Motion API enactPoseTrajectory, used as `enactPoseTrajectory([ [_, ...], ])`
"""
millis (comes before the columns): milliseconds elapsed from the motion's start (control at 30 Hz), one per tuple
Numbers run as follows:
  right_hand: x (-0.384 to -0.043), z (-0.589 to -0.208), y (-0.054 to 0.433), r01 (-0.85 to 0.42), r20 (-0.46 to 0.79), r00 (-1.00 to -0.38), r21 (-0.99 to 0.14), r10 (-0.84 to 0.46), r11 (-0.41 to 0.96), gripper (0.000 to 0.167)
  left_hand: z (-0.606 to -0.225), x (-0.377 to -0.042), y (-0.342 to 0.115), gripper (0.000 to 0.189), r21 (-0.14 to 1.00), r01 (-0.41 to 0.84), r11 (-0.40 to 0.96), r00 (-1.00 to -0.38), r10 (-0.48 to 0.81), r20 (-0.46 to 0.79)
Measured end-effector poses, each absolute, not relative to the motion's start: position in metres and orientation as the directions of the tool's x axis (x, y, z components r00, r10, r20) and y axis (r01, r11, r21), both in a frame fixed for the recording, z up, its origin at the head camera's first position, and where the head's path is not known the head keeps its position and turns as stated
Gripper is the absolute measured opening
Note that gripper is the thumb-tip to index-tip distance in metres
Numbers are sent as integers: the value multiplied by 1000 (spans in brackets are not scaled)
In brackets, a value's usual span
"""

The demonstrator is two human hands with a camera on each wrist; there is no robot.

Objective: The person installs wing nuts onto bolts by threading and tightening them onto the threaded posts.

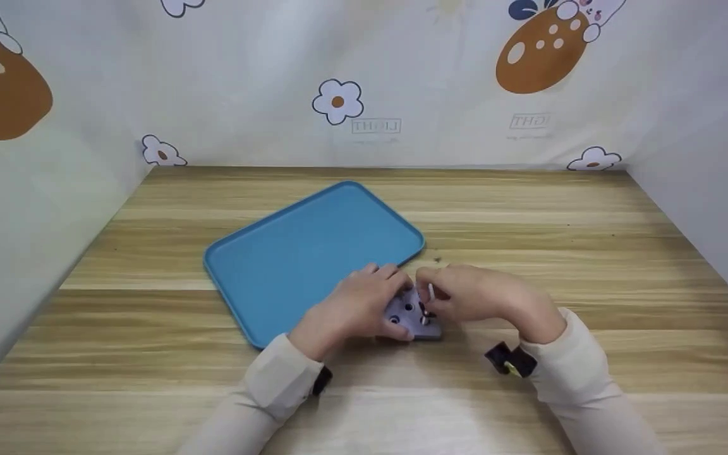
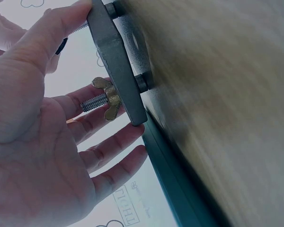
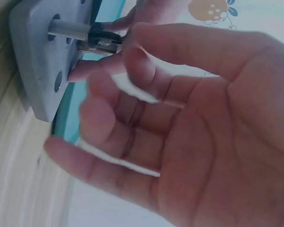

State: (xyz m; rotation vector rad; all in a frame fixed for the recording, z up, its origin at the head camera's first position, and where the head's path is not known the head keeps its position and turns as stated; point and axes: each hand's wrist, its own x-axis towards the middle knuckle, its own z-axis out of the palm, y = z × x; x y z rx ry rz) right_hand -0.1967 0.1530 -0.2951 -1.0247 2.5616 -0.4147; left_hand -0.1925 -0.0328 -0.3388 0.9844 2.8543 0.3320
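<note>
A grey metal plate [image 1: 416, 323] with several holes stands low over the table on bolt heads [image 2: 142, 82]. My left hand [image 1: 364, 303] holds it at its left side, thumb on the near edge and fingers on the far edge. A brass wing nut [image 2: 112, 98] sits on one upright threaded bolt [image 2: 93, 102]. On another bolt [image 3: 68, 29] is a dark wing nut [image 3: 103, 38]. My right hand [image 1: 465, 294] pinches this nut between thumb and index fingertips, its other fingers loosely bent beside the plate.
A blue tray [image 1: 313, 243] lies at an angle behind and left of the plate, its edge close by my left hand. Wood-grain table [image 1: 560, 240] extends around it, bounded by patterned curtain walls [image 1: 244, 82]. Dark wrist mounts [image 1: 510, 360] sit at both cuffs.
</note>
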Motion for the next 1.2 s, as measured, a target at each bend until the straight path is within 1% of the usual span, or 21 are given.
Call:
enactPoseTrajectory([
  [100,-197,-295,154,-636,-199,-636,-412,-746,653,24,-339,-193,-32,62,227,592,774,-788,614,-38],
  [200,-196,-295,154,-646,-216,-620,-405,-754,647,34,-339,-193,-32,60,216,595,774,-787,615,-36],
  [300,-196,-295,154,-662,-220,-615,-378,-757,648,34,-340,-193,-33,59,216,603,768,-783,622,-25],
  [400,-196,-296,153,-647,-233,-630,-369,-741,667,31,-340,-193,-33,59,226,607,762,-779,626,-19],
  [600,-196,-296,150,-563,-290,-693,-355,-661,746,27,-339,-192,-33,61,256,598,760,-782,623,-22],
  [767,-194,-297,150,-521,-287,-743,-319,-605,792,26,-339,-192,-33,63,263,594,760,-784,621,-25],
  [867,-194,-297,149,-503,-288,-761,-303,-581,809,26,-339,-192,-33,64,254,591,766,-786,617,-32],
  [1033,-195,-297,148,-495,-307,-769,-270,-561,826,26,-339,-193,-33,64,249,585,771,-789,612,-41],
  [1200,-197,-298,147,-506,-313,-759,-270,-571,819,24,-339,-193,-33,64,239,587,773,-789,613,-43],
])
